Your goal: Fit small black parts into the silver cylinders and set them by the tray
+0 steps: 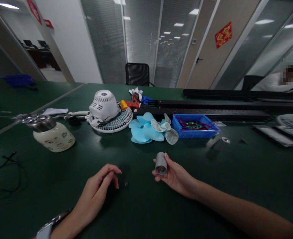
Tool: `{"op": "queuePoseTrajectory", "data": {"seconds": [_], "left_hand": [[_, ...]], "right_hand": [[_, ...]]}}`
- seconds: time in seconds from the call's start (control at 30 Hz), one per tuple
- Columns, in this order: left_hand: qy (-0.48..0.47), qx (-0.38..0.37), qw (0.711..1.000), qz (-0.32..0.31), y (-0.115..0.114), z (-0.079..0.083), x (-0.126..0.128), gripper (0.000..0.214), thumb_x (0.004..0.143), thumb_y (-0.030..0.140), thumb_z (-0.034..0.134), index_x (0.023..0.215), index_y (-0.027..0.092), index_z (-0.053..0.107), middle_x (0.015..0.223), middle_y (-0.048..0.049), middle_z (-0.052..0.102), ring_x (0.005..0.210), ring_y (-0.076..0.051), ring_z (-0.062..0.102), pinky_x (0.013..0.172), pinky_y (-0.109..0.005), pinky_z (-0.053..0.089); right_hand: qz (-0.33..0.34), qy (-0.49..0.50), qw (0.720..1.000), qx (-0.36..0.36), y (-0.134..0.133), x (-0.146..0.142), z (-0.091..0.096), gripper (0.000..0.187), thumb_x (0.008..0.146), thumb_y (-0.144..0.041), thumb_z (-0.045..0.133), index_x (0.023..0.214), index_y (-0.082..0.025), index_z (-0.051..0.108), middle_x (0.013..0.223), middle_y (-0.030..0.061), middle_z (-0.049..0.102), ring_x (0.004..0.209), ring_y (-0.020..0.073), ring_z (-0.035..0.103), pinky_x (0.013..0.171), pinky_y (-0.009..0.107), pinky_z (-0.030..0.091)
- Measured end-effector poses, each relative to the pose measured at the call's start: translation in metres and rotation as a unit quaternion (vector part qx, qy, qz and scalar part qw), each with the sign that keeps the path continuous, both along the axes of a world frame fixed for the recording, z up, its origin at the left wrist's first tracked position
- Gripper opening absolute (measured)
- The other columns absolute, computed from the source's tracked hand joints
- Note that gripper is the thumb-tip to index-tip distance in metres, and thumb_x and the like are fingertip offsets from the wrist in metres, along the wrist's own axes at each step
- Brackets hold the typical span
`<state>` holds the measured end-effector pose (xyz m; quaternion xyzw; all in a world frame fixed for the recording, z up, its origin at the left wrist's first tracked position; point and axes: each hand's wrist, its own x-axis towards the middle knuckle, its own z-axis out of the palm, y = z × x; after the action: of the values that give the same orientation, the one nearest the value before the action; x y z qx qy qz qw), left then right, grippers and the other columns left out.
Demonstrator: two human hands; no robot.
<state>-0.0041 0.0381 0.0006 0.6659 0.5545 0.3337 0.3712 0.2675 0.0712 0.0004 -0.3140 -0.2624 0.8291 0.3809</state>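
Note:
My right hand (175, 174) is closed around a small grey metal cylinder (160, 163), held just above the dark green table (141, 205) with its open end facing me. My left hand (98, 191) rests on the table with the fingers curled loosely downward and nothing visible in them. A tiny dark ring-shaped part (126, 183) lies on the table just right of my left fingertips. A watch sits on my left wrist.
Behind the hands lie light blue fan blades (144, 131), a white fan motor housing (103, 105) on a fan grille (116, 123), a blue tray of wires (194, 126), a patterned mug (54, 136), a small metal part (225, 140) and black rails (211, 104). Another person sits far right.

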Motion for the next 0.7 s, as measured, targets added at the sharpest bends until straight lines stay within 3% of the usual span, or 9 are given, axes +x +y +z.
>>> {"op": "queuePoseTrajectory", "data": {"seconds": [0.13,0.23,0.3,0.37,0.43,0.47,0.57,0.7], "left_hand": [[-0.001,0.001,1.0,-0.007,-0.002,0.001,0.001,0.032,0.097,0.036,0.031,0.088,0.021,0.058,0.06,0.0039,0.055,0.057,-0.016,0.055,0.058,-0.026,0.041],[0.011,-0.011,1.0,-0.008,-0.003,0.001,0.001,0.035,0.095,0.035,0.029,0.08,0.021,0.057,0.054,0.0054,0.045,0.05,-0.015,0.046,0.051,-0.025,0.035],[0.018,-0.011,1.0,-0.012,-0.003,0.001,0.001,0.035,0.094,0.035,0.029,0.078,0.021,0.056,0.054,0.0056,0.041,0.049,-0.015,0.042,0.049,-0.024,0.033],[0.023,-0.003,1.0,-0.016,-0.003,0.001,0.001,0.034,0.093,0.034,0.029,0.075,0.021,0.055,0.058,0.0046,0.042,0.051,-0.015,0.042,0.05,-0.025,0.033],[0.027,0.007,0.999,-0.019,-0.002,0.002,0.0,0.033,0.092,0.033,0.03,0.072,0.021,0.053,0.06,0.0036,0.043,0.053,-0.015,0.042,0.051,-0.025,0.034],[0.028,0.012,0.999,-0.019,-0.002,0.002,0.0,0.033,0.092,0.032,0.03,0.07,0.021,0.053,0.061,0.0033,0.044,0.053,-0.015,0.043,0.051,-0.025,0.034],[0.033,0.016,0.999,-0.025,-0.002,0.002,0.0,0.032,0.091,0.03,0.03,0.068,0.021,0.051,0.06,0.0033,0.044,0.052,-0.015,0.044,0.051,-0.025,0.034],[0.026,0.013,0.999,-0.031,-0.002,0.003,0.001,0.032,0.091,0.03,0.031,0.068,0.021,0.051,0.06,0.0035,0.044,0.052,-0.014,0.044,0.051,-0.024,0.034]], "right_hand": [[-0.002,-0.017,0.999,0.05,-0.003,0.0,-0.002,0.043,0.083,-0.048,0.066,0.106,-0.013,0.057,0.092,0.0075,0.07,0.086,0.0169,0.07,0.088,0.034,0.053],[-0.021,-0.095,0.985,0.14,-0.008,0.002,-0.004,0.041,0.077,-0.036,0.076,0.107,-0.02,0.054,0.104,0.0051,0.067,0.102,0.0194,0.066,0.098,0.042,0.048],[-0.043,-0.192,0.948,0.251,-0.011,0.005,-0.006,0.04,0.073,-0.029,0.079,0.104,-0.022,0.056,0.108,0.0044,0.066,0.108,0.0207,0.063,0.1,0.045,0.047],[-0.078,-0.29,0.882,0.364,-0.012,0.008,-0.01,0.038,0.069,-0.026,0.081,0.101,-0.024,0.06,0.11,0.0045,0.064,0.11,0.0216,0.061,0.1,0.045,0.046],[-0.108,-0.352,0.827,0.425,-0.01,0.01,-0.013,0.036,0.07,-0.026,0.081,0.102,-0.024,0.063,0.111,0.0051,0.062,0.11,0.0222,0.06,0.099,0.045,0.047],[-0.115,-0.369,0.814,0.433,-0.009,0.011,-0.014,0.035,0.071,-0.027,0.08,0.103,-0.025,0.064,0.111,0.0053,0.062,0.109,0.0221,0.06,0.098,0.045,0.048],[-0.124,-0.387,0.808,0.426,-0.006,0.012,-0.014,0.036,0.074,-0.026,0.077,0.107,-0.025,0.064,0.113,0.005,0.062,0.107,0.0214,0.061,0.097,0.044,0.05],[-0.102,-0.371,0.834,0.395,-0.009,0.008,-0.007,0.038,0.073,-0.026,0.077,0.108,-0.024,0.064,0.114,0.0044,0.064,0.108,0.0215,0.062,0.099,0.044,0.049]]}}
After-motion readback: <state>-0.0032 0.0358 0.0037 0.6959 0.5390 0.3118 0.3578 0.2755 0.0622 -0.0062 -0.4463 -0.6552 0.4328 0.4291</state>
